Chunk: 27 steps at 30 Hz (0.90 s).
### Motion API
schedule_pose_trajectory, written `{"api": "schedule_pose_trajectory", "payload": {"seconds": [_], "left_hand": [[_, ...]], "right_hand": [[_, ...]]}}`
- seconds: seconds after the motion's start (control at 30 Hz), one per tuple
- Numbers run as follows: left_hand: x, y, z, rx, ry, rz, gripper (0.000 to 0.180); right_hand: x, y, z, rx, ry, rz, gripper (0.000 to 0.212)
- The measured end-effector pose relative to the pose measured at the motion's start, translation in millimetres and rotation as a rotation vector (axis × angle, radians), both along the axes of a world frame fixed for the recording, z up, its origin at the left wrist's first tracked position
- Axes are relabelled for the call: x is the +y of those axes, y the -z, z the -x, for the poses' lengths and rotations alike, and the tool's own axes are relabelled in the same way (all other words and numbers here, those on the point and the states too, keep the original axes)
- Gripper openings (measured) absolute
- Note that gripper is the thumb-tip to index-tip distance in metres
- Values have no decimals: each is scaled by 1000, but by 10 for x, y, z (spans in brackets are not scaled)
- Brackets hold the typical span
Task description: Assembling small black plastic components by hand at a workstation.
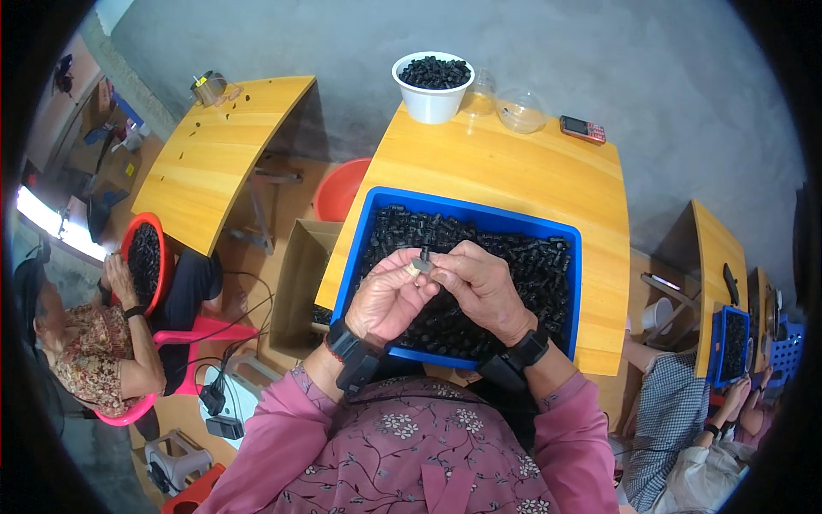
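Above the near part of a blue tray, my two hands meet, fingers closed. Between my left hand's thumb and fingers is a small pale grey piece; its exact kind is hard to make out. A small black plastic part stands up from it, close to both hands' fingertips. My right hand pinches at this spot with thumb and forefinger, partly hiding what it grips. Many similar black plastic parts fill the tray below.
On my wooden table stand a white bucket of black parts, a clear bowl and a phone. A cardboard box and red basin are left. People work at both sides, one with a red tub.
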<state>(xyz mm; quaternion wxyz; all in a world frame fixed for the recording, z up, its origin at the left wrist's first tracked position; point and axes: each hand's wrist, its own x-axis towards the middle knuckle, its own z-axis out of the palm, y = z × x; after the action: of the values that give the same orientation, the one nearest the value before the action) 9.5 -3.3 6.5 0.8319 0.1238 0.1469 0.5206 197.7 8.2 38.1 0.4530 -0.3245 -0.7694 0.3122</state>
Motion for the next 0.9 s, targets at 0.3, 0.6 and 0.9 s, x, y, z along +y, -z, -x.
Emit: {"api": "schedule_pose_trajectory", "payload": {"seconds": [0.3, 0.6, 0.9], "left_hand": [[5, -6, -10, 9, 8, 19, 20], [-1, -42, -20, 20, 13, 14, 15], [5, -41, -22, 62, -25, 51, 13]], "right_hand": [[8, 13, 8, -6, 29, 25, 22], [5, 22, -14, 40, 1, 18, 21], [23, 20, -4, -39, 18, 41, 20]]}}
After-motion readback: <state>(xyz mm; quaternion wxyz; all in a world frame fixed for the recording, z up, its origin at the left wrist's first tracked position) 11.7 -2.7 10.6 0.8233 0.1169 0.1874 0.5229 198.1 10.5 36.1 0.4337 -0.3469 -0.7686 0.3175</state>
